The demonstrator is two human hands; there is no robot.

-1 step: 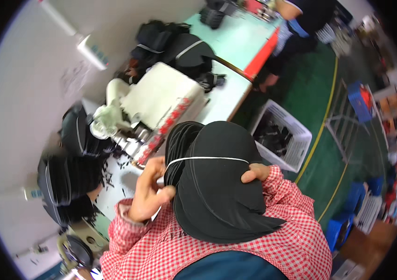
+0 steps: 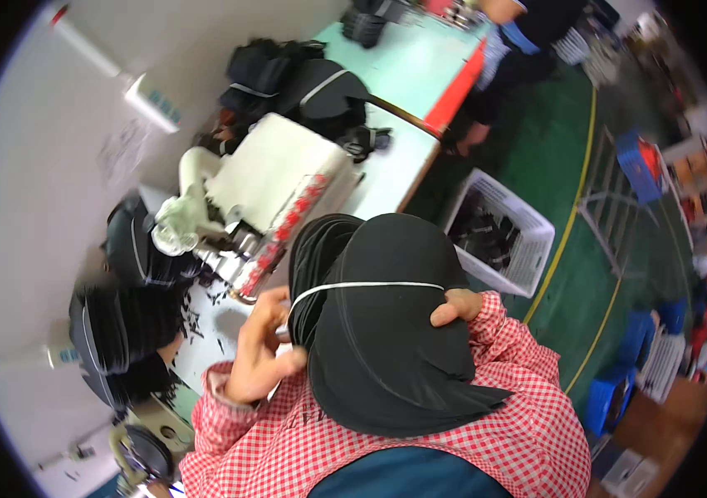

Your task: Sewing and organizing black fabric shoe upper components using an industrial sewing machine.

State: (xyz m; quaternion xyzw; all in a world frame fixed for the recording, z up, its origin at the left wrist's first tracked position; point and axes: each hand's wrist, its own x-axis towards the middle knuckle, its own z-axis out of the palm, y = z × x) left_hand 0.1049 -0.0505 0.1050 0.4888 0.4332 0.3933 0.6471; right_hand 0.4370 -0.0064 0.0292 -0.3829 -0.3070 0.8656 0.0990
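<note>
One white band (image 2: pixel 382 284) crosses one stack of black pieces (image 2: pixel 386 336). The right hand (image 2: pixel 460 307) clasps its edge; whether the curled left hand (image 2: pixel 258 355) pinches, I cannot tell.

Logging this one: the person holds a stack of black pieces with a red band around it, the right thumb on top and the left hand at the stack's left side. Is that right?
Not quite: the band is white, not red, as the head view shows. The stack of black pieces, right thumb and left hand are as you say.
</note>
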